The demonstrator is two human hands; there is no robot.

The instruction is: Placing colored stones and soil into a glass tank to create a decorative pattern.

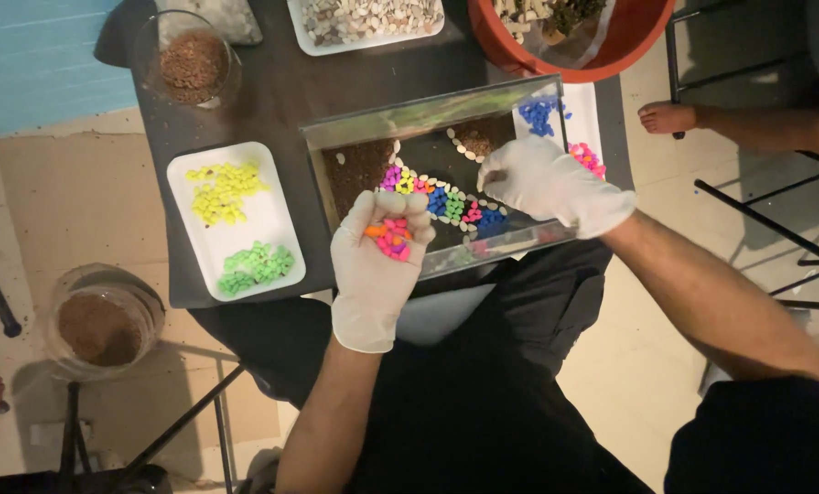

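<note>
My left hand [377,265], in a white glove, is cupped palm-up over the near wall of a rectangular glass tank [428,114] and holds a small heap of pink and orange pebbles [391,236]. My right hand [542,183], also gloved, reaches into the tank with fingertips pinched low over the tank floor. Inside the tank lie brown soil [359,169], a curved line of white pebbles and a band of coloured pebbles [446,201] in purple, yellow, blue, green and pink.
A white tray [277,224] left of the tank carries yellow and green pebbles. Another tray [583,114] with blue and pink pebbles lies on the right. Glass bowls of brown grit [193,64], a tray of beige stones [368,18] and an orange tub [629,41] stand behind. Another person's bare foot [670,117] rests at right.
</note>
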